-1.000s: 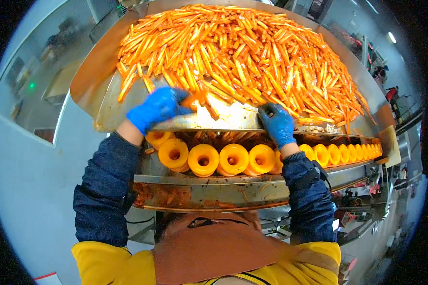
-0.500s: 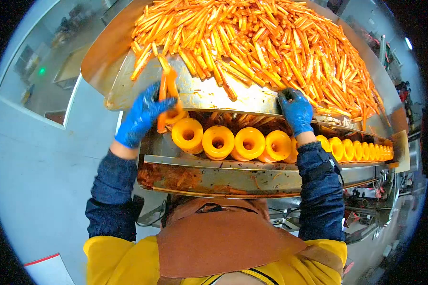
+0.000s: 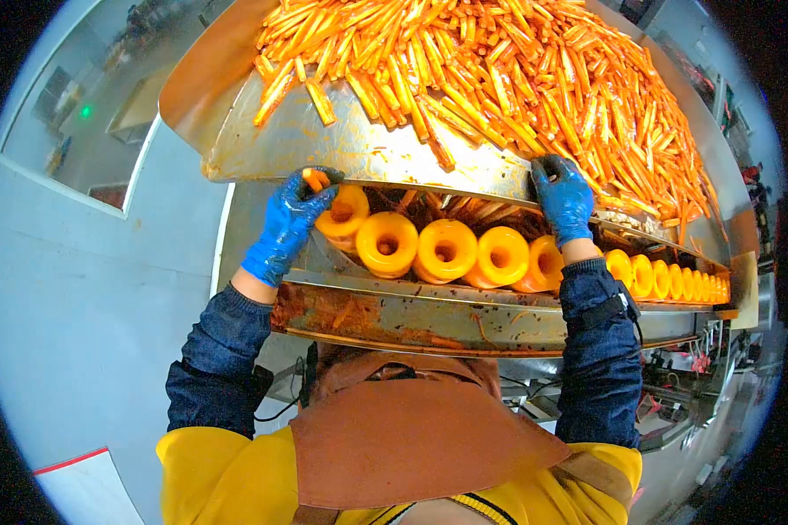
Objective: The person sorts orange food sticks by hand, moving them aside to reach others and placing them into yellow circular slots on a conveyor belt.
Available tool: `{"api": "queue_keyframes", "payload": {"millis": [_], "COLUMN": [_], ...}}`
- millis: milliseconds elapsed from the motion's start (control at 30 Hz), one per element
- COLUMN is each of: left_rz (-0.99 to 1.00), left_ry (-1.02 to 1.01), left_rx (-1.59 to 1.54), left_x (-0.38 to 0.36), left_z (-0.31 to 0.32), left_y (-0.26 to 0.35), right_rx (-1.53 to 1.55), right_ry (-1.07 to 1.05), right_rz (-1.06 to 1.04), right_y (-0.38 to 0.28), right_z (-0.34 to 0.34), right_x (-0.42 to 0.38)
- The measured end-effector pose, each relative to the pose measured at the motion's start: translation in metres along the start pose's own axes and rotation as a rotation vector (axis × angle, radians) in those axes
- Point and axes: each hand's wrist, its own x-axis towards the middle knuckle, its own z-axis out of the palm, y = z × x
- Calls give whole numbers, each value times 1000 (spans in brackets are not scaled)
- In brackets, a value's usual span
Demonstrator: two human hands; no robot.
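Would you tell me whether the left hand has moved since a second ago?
Yes. The left hand dropped from the tray surface to below its front edge, at the first yellow cup.

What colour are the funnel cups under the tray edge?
Yellow-orange, the funnel cups show best in the head view, in a row.

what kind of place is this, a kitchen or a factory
Most likely a food-processing factory line. A big steel tray holds a heap of sauce-coated orange sticks, a long row of yellow funnel cups runs below it, and gloved hands work there.
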Motion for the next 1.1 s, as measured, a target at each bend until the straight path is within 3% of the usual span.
{"api": "queue_keyframes", "payload": {"millis": [33,100,167,233,333,500,567,633,700,767,867,900,967,1033,1100], "left_rz": [-4,261,241,360,387,285,120,248,154,148,146,153,354,274,274], "left_ry": [0,-67,-75,-139,-80,-181,-204,-175,-22,-16,22,8,27,40,62], "left_rx": [0,233,179,397,654,379,180,267,552,602,688,685,700,689,609], "left_x": [-2,-6,-7,1,24,92,119,151,177,212,252,267,293,310,344], "left_z": [1,-1,-4,-13,-16,-24,-25,-29,-29,-26,-12,-6,7,22,34], "left_y": [5,17,32,44,60,49,42,35,38,31,34,38,49,74,70], "right_rx": [-20,-39,-11,-16,-48,-73,-12,21,26,100,316,353,389,397,459], "right_ry": [-2,-9,-73,-53,-46,-36,-17,3,9,11,-48,-202,-278,-138,-48], "right_rz": [4,9,16,-19,9,8,24,9,-29,-64,-215,-248,-224,-279,-88], "right_y": [-2,-3,-4,3,1,2,2,1,1,2,11,18,15,36,73], "right_z": [-2,-4,-5,2,0,2,2,2,0,0,-4,-12,-35,-48,-44], "right_x": [0,-1,1,4,2,3,1,1,0,-1,-1,4,24,70,133]}}
